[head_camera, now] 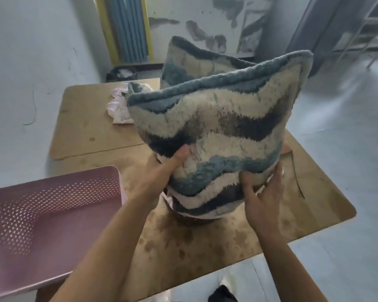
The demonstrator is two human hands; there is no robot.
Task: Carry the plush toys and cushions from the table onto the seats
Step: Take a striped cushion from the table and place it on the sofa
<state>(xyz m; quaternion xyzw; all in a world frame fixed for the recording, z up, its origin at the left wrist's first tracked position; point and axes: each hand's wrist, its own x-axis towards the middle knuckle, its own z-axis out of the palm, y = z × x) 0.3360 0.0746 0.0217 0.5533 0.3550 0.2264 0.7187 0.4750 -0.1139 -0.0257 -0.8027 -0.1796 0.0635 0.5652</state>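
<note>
Looks like the pickup step, mid-lift. Holding the front cushion (pixel 216 136) upright at centre frame, just over the bench (pixel 303 203), grasped at its lower edge from both sides. Left grip (pixel 162 177) clamped on the lower left corner, thumb across the fuzzy front face. Right grip (pixel 262 192) curled round the lower right corner, thumb in front, fingers tucked behind. Can't tell whether touching the brownish thing (pixel 190 221) peeking out underneath or clear of it, and can't name it either.

Left to move, judging by the layout: second cushion (pixel 190 59) standing right behind, upper centre, plus a pink-white bundle (pixel 119 107) left of it. Maybe a plush toy, too crumpled to call. Pink basket (pixel 52 203) lower left, overlapping the bench's near corner. No seats anywhere in shot.

Next up, probably: keep both grips tight, lift clear, turn off toward the seats, wherever. Soft and bulky, so little risk of slipping. Worth watching for knocking the second cushion over on the way out, given how close behind. Then back for the rest.
</note>
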